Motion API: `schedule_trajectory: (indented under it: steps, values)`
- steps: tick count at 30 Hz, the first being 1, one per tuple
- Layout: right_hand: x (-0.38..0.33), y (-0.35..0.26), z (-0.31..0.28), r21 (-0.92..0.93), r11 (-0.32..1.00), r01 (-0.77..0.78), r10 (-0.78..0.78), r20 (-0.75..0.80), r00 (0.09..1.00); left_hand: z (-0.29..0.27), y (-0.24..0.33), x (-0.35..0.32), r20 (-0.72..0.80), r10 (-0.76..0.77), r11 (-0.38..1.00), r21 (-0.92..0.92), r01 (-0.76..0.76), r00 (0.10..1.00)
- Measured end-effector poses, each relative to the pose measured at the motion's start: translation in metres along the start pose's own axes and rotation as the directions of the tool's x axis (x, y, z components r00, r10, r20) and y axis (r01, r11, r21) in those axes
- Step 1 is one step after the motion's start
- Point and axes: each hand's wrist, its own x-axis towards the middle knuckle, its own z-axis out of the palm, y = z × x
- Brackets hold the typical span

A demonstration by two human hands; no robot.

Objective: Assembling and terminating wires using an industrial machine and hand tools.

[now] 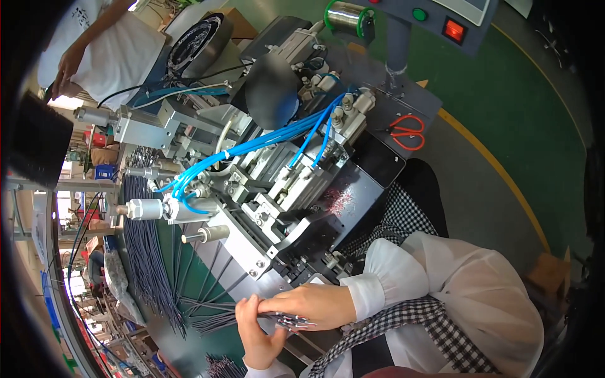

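My left hand point(257, 334) and my right hand point(312, 304) meet low in the head view, in front of a grey metal machine point(277, 189). Both hands pinch a small bundle of thin dark wires point(287, 321) with bare metal tips pointing right. More dark wires point(211, 318) fan out on the green surface just left of my left hand. My right forearm wears a white sleeve point(441, 277) over a black-and-white checked garment.
A thick hank of dark wires point(148, 252) hangs at the left. Blue air hoses point(277, 135) cross the machine. Orange scissors point(406, 131) lie on its grey top. A control box with a red switch point(455, 30) stands behind. Another person in white point(107, 50) stands top left.
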Motion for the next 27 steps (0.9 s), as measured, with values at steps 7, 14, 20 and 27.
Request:
schedule_trajectory:
  steps: [7, 14, 20, 27]
  values:
    - [-0.008, -0.028, -0.033, -0.312, 0.95, 0.013, -0.037, -0.072, 0.997, 0.001, -0.025, -0.005, 0.173, -0.103, 0.99, 0.113, 0.085, 0.979]
    - [-0.001, -0.017, -0.029, -0.407, 0.825, 0.392, -0.467, -0.1, 0.879, 0.023, -0.024, 0.001, 0.08, 0.044, 0.997, 0.064, -0.049, 0.996]
    - [-0.004, -0.006, -0.02, -0.351, 0.857, 0.377, -0.41, -0.022, 0.912, 0.033, -0.017, 0.008, 0.145, 0.099, 0.995, -0.005, -0.099, 0.985]
    - [-0.01, -0.004, -0.032, -0.249, 0.925, 0.286, -0.309, -0.058, 0.949, 0.037, -0.015, 0.021, 0.071, 0.115, 0.992, -0.066, -0.11, 0.991]
